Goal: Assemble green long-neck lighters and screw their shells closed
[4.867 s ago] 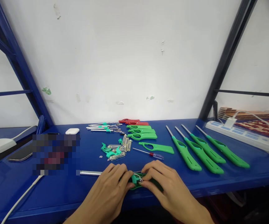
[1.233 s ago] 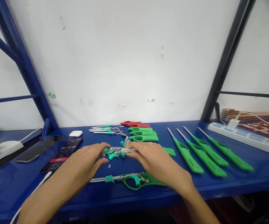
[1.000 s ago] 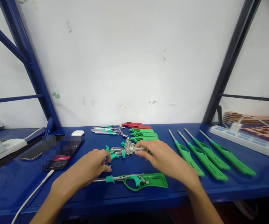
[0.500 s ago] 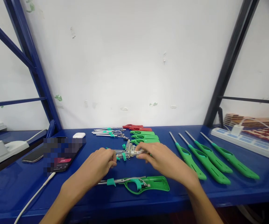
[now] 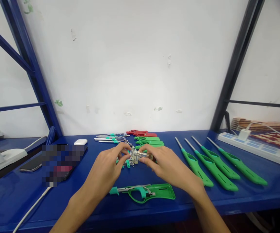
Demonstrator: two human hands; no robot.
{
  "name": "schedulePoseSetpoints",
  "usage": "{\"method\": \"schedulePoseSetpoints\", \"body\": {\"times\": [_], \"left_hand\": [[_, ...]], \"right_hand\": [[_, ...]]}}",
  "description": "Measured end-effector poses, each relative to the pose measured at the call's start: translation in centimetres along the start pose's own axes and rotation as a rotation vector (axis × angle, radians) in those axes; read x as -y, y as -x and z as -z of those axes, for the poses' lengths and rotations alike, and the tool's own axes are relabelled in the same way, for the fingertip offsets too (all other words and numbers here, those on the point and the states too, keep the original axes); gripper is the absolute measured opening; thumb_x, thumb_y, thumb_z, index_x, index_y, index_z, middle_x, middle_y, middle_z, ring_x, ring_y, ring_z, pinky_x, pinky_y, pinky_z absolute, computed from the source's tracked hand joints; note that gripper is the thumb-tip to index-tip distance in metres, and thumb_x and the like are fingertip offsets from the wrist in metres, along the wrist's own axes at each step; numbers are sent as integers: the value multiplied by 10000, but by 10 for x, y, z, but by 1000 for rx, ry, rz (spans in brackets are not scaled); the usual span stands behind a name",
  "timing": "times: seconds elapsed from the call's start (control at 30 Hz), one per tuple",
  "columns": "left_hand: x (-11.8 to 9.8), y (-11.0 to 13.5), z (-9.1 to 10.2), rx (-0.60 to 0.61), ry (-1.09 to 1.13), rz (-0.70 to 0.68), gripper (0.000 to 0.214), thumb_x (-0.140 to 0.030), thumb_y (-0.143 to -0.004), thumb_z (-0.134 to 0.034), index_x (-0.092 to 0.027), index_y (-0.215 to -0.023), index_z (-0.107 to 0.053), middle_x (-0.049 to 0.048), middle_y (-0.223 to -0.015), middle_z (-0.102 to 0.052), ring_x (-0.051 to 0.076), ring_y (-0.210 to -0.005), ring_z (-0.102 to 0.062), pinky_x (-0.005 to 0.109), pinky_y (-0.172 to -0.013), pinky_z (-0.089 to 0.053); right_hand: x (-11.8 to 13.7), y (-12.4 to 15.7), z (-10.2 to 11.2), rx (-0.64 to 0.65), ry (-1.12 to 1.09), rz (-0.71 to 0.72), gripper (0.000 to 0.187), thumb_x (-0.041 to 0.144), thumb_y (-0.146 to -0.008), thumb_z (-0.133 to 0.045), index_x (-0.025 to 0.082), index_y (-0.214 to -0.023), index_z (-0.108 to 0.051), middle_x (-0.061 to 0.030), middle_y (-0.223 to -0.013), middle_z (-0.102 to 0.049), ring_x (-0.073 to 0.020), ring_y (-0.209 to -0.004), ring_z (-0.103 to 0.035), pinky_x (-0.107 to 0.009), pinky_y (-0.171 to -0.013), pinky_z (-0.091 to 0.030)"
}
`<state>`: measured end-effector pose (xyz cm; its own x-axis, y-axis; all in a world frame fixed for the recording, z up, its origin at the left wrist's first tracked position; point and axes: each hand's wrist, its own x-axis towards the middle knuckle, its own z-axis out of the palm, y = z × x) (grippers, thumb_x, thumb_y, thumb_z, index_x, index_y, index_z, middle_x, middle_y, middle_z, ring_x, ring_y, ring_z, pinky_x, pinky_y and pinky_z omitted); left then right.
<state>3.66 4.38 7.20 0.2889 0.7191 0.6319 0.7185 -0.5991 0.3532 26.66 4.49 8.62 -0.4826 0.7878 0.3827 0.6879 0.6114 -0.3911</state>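
Note:
My left hand [image 5: 107, 170] and my right hand [image 5: 165, 165] meet over a small pile of clear lighter cartridges [image 5: 133, 157] with teal parts. Both pinch one clear cartridge [image 5: 142, 154] between their fingertips, just above the pile. In front of my hands, near the shelf's front edge, lies an open green lighter half-shell [image 5: 149, 192] with a metal tube and teal trigger fitted in it.
Several finished green lighters [image 5: 210, 161] lie in a row at the right. Green shells [image 5: 149, 141], a red shell [image 5: 141, 133] and metal tubes [image 5: 111, 138] lie at the back. A phone [image 5: 62, 161], earbud case [image 5: 80, 142] and white cable [image 5: 30, 207] sit left; a power strip [image 5: 253, 145] right.
Both hands left the green half-shell at the front edge and reached back to the cartridge pile. They closed together on one clear cartridge and lifted it a little.

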Motion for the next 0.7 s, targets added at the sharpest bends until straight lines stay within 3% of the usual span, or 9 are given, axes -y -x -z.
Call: {"method": "schedulePoseSetpoints", "body": {"times": [0.3,0.7], "left_hand": [[-6,1,0,-79,-135,-83,104,-177,-995,-617,-279,-1008,-599,-72,-765,-700,144,-486,-560,245,-531,-390],[-7,2,0,-108,-195,-122,104,-190,-1030,-537,-266,-1005,-602,-62,-723,-671,137,-442,-504,245,-523,-398]], "right_hand": [[-1,0,-4,-19,15,34,164,379,-1104,-591,300,-1211,-688,43,-806,-740,-177,-713,-639,-300,-672,-362],[5,-1,-3,-38,-15,31,173,398,-1102,-594,297,-1194,-698,45,-809,-744,-170,-707,-638,-296,-678,-375]]}}
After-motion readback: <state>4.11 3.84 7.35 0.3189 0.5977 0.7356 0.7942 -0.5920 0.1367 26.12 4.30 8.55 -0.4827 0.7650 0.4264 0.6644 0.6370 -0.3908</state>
